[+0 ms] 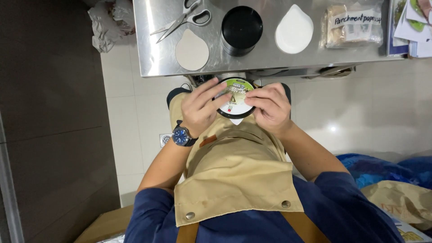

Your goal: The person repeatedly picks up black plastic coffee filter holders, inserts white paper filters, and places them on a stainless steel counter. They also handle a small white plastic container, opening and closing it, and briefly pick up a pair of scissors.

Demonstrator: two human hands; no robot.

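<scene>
A round black container (236,100) with a white and green printed lid label is held in front of my tan apron, just below the steel table's edge. My left hand (201,109), with a dark wristwatch, grips its left side, fingers spread over the label. My right hand (269,107) holds the right side, fingertips pressing on the label's edge. A small white tab shows under the container.
The steel table (153,58) carries scissors (184,19), a beige teardrop sheet (191,50), a stack of black containers (241,29), a stack of white teardrop sheets (294,29) and a clear bag of paper (353,26). Blue bags (382,168) lie at right, a cardboard box (105,225) at lower left.
</scene>
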